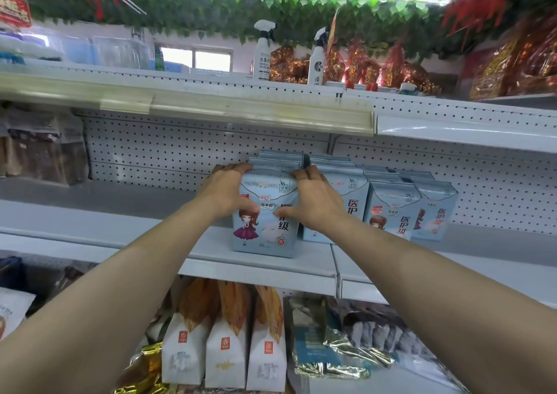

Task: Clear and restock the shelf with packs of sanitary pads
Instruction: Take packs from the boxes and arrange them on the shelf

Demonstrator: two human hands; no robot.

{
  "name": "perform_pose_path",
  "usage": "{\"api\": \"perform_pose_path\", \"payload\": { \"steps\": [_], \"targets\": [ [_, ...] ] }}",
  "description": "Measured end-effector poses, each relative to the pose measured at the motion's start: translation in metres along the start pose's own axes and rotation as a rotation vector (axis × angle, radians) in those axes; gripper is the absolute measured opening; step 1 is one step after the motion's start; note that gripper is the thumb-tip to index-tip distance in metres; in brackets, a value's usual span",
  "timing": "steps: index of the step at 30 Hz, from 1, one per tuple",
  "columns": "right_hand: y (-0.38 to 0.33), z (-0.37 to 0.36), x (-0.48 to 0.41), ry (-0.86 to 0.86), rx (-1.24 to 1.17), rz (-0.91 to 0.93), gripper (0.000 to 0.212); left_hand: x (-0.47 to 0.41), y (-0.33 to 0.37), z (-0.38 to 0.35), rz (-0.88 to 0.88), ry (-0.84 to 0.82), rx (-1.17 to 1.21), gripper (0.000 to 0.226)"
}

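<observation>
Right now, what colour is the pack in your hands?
The pack is pale blue; head view.

The front pack (pixel 262 238) reads "36", "花本目", "级" and "10" — the third pack (pixel 390 212) reads "医护级" — the spray bottle (pixel 262 62) reads "杀虫水".

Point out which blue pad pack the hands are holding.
The leftmost front pack: the left hand and right hand grip its sides, while neither hand grips the packs to its right.

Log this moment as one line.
left hand: grips pack | right hand: grips pack | pack: upright, front of leftmost row, on shelf | other packs: rows to its right
</observation>
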State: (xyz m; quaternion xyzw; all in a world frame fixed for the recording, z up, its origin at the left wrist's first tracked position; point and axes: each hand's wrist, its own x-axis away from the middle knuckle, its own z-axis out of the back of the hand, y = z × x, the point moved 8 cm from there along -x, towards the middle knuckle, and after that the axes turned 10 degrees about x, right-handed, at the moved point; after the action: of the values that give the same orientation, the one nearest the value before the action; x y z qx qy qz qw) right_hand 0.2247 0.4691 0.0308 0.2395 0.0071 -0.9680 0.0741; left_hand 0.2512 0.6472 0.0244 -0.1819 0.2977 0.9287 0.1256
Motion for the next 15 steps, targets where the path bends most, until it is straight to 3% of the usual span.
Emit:
{"api": "perform_pose_path", "payload": {
  "steps": [5, 9, 15],
  "targets": [
    [0.006, 0.014, 0.010, -0.015, 0.003, 0.016, 0.093, 0.016, 0.018, 0.010, 0.042, 0.085, -0.033, 0.109],
    [0.033, 0.042, 0.032, 0.029, 0.007, -0.008, 0.081, 0.036, 0.058, 0.022, -0.009, 0.204, -0.016, 0.092],
    [0.112, 0.088, 0.089, 0.078, -0.077, -0.139, 0.070, 0.067, 0.139, -0.011, -0.005, 0.157, 0.033, 0.074]
  ]
}}
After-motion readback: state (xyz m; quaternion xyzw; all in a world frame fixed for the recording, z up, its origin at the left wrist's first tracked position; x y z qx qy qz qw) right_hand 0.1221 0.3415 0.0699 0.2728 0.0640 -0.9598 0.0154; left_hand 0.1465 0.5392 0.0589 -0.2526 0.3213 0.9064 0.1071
